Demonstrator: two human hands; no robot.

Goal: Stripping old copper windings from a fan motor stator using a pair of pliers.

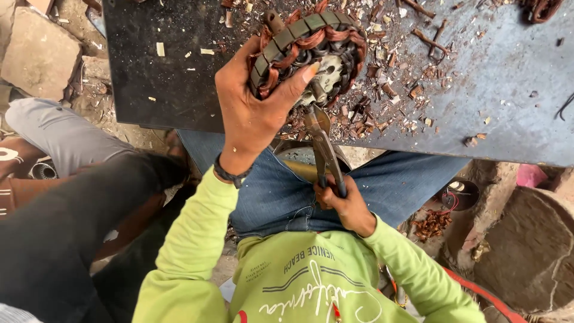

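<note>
Littered metal table [508,90]: pliers [324,149] run lengthwise, nose seemingly toward stator [308,51].

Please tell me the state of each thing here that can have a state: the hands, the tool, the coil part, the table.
left hand: shut on motor stator
right hand: shut on pliers
motor stator: tilted on edge, copper windings partly torn
pliers: nose at the stator
metal table: littered with copper scraps

Copper-brown stator [311,48]; lime-green sleeve [191,239]
</note>
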